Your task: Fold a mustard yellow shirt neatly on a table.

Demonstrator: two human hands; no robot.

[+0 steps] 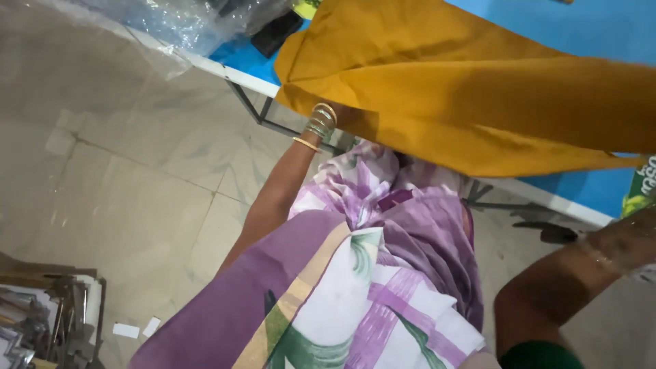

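Observation:
A mustard-yellow cloth [478,89] is spread in folds over the near edge of a blue table [588,27]. My left arm reaches up to it. The left wrist [320,124], wearing green and gold bangles, goes under the cloth's lower left fold, which hides the hand and fingers. My right forearm comes in at the lower right. My right hand [639,236] is a blur at the frame's right edge, below the cloth, and its fingers do not show. I wear a purple, white and green patterned garment [369,273].
The table has a white rim and a metal frame [253,102]. Crumpled clear plastic [171,24] and a dark object [273,34] lie at its far left end. The floor is pale marble tile [123,178]. A cardboard box of metal parts [48,314] stands at lower left.

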